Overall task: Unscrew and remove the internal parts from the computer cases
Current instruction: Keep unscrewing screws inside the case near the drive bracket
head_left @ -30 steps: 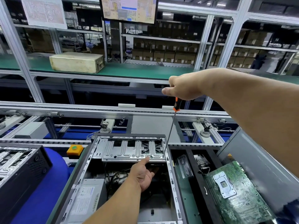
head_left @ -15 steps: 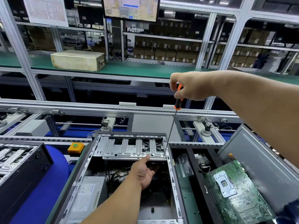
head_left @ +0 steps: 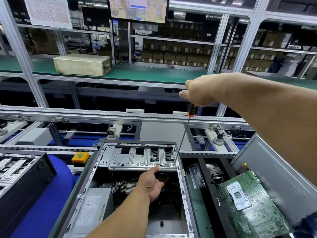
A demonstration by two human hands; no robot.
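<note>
An open computer case (head_left: 89, 179) lies flat in front of me. A silver drive bracket (head_left: 137, 160) spans its far end, and a grey power supply (head_left: 92, 208) sits at its near left. My right hand (head_left: 200, 93) is shut on a long screwdriver (head_left: 183, 134) with an orange and black handle. Its tip rests at the bracket's right front corner. My left hand (head_left: 152, 184) reaches under the bracket's front edge, thumb touching the edge, fingers hidden beneath.
A green motherboard (head_left: 248, 203) leans on a grey panel (head_left: 274, 169) at the right. Another black case (head_left: 22, 177) stands at the left on a blue surface. An orange button box (head_left: 80, 157) sits behind the case. Conveyor rails and shelves lie beyond.
My right hand has shifted slightly on the screwdriver handle, the thumb now pointing left. The screwdriver tip stays at the bracket's corner. My left hand has hardly moved.
</note>
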